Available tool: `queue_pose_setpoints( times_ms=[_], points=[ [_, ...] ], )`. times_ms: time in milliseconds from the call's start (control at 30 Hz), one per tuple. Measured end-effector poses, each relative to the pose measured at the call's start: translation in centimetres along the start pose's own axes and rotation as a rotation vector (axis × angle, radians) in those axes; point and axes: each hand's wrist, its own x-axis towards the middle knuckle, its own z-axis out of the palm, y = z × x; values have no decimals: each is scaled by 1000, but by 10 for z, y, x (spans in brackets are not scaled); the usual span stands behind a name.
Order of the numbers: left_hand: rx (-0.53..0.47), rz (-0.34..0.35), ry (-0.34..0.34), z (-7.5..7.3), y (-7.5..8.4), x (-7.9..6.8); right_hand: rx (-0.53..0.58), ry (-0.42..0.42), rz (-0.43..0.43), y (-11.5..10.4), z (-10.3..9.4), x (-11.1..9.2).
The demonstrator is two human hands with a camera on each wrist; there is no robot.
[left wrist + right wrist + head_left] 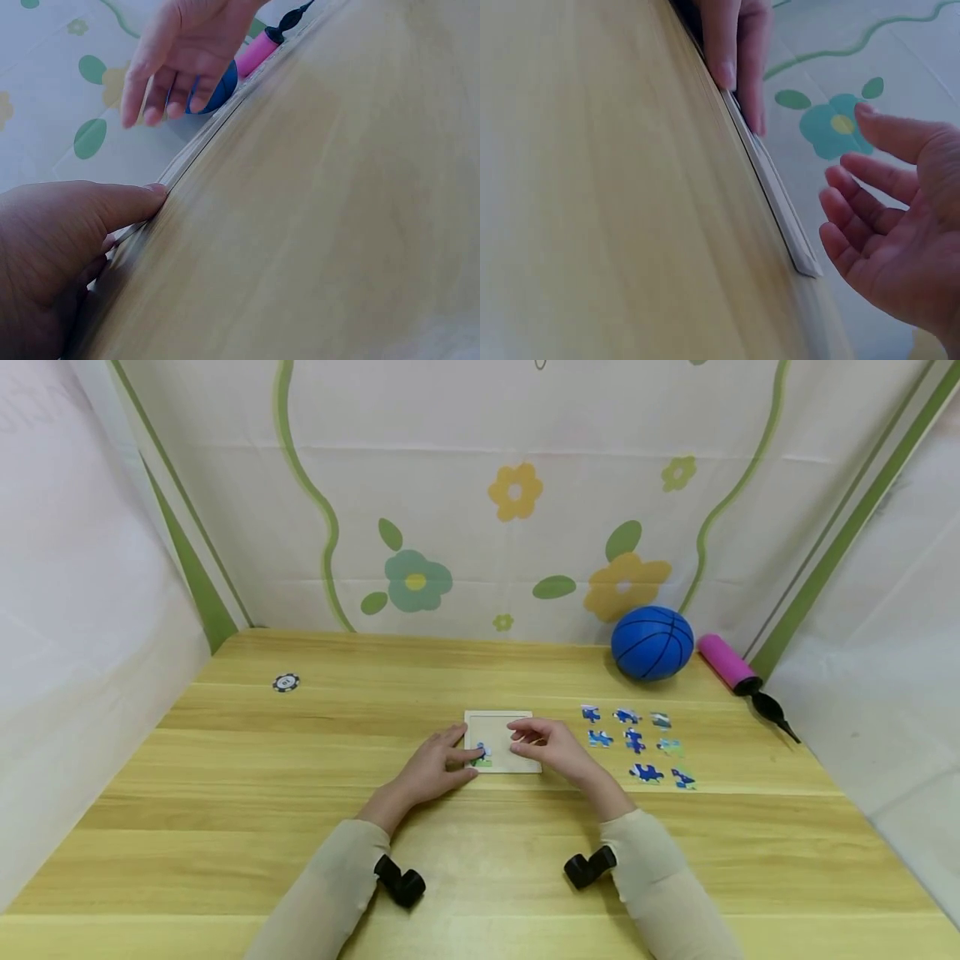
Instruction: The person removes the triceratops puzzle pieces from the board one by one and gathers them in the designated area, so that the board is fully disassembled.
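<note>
A light wooden puzzle tray (498, 727) lies flat on the table before me. In its lower left corner sits a blue and green puzzle piece (483, 761). My left hand (431, 767) rests at the tray's left side, the index fingertip on that piece and the thumb at the near edge. Seen from the left wrist, the thumb (135, 206) presses along the tray's rim. Over the right part of the tray hovers my right hand (551, 747), its fingers loosely bent and nothing between them; the right wrist view shows its palm bare.
Several loose puzzle pieces (633, 741) lie in rough rows right of the tray. Farther back stand a blue basketball (652, 643) and a pink hand pump (726, 662) with a black nozzle. A poker chip (286, 682) lies at the back left. Flowered cloth walls surround the table.
</note>
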Motion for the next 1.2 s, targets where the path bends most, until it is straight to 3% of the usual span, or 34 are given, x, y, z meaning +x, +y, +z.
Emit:
queue_pose_setpoints(
  times_ms=[400, 767, 967, 1200],
  points=[
    [1, 17, -1, 0, 1, 1, -85, 57, -31, 20, 26, 4],
    [-6, 24, 5, 1, -1, 0, -264, 86, -54, 22, 37, 5],
    [-22, 27, 7, 2, 0, 0, -284, 94, -28, 20, 38, 4],
    [-52, 17, 29, 1, -2, 0, -320, 106, -66, 18, 40, 6]
  ],
)
